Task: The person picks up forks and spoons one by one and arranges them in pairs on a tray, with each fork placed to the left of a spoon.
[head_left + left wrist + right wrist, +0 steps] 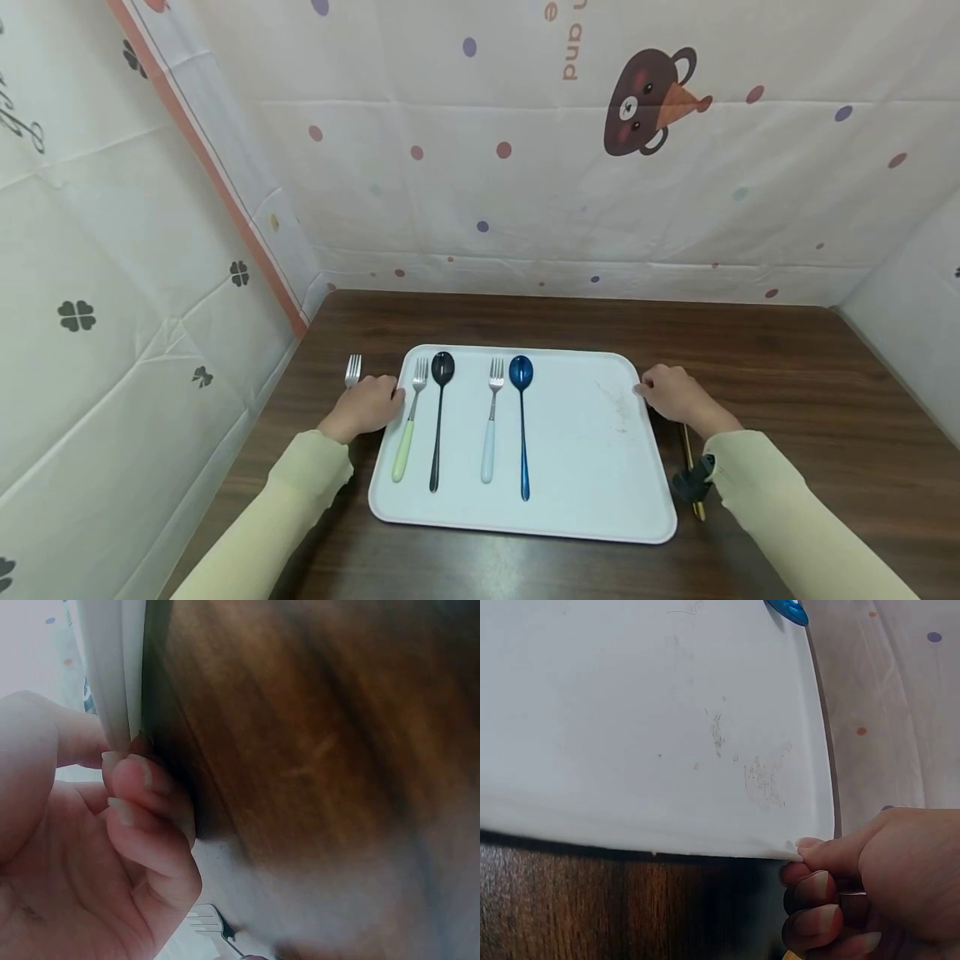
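Person's got both hands on a white tray (585, 467), w/ the tray sitting flat on a dark wood table (810, 392), roughly centre, long side facing them.

Left hand (365, 406) is at the tray's left edge, fingers curled; wrist view shows fingertips (131, 776) pinching the rim, thumb on the other side. Right hand (677, 395) does the same on the right edge, near the far corner: thumb on top of the rim, fingers (810, 889) tucked under.

On the tray's left half, 4 pcs in a row, handles toward the person: fork w/ pale green handle (408, 433), black spoon (438, 421), fork w/ light blue handle (491, 429), blue spoon (522, 429). Right half has only faint scuff marks.

Off the tray, another fork (352, 370) lies on the table just beyond the left hand; only its tines show. By the right wrist, a thin gold piece (693, 475) lies beside the tray, prob. another utensil handle, mostly hidden so can't say for sure.

Patterned cloth (525, 167) w/ dots & a bear hangs round the table.
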A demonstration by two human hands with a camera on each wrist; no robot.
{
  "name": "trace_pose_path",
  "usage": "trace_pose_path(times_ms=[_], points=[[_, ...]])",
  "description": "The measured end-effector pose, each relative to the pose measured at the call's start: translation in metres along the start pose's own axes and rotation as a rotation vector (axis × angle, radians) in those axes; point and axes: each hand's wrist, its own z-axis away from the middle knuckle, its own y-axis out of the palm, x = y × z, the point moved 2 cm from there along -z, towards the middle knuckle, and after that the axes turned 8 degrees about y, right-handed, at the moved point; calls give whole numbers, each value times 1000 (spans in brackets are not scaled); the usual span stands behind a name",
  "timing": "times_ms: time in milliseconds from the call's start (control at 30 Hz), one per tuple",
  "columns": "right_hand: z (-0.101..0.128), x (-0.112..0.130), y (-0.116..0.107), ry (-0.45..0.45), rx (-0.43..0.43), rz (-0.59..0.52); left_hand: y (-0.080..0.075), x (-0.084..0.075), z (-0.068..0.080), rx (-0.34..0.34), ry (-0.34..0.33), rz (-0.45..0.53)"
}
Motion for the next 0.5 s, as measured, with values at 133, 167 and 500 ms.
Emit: trace_pose_path(times_ms=[133,167,500], points=[[0,-1,1,11,0,4,-1,0,-2,5,8,-1],[0,-1,1,15,1,3,-1,0,-2,6,10,0],[-2,-1,1,42,41,-31,-2,5,-1,7,-10,66]])
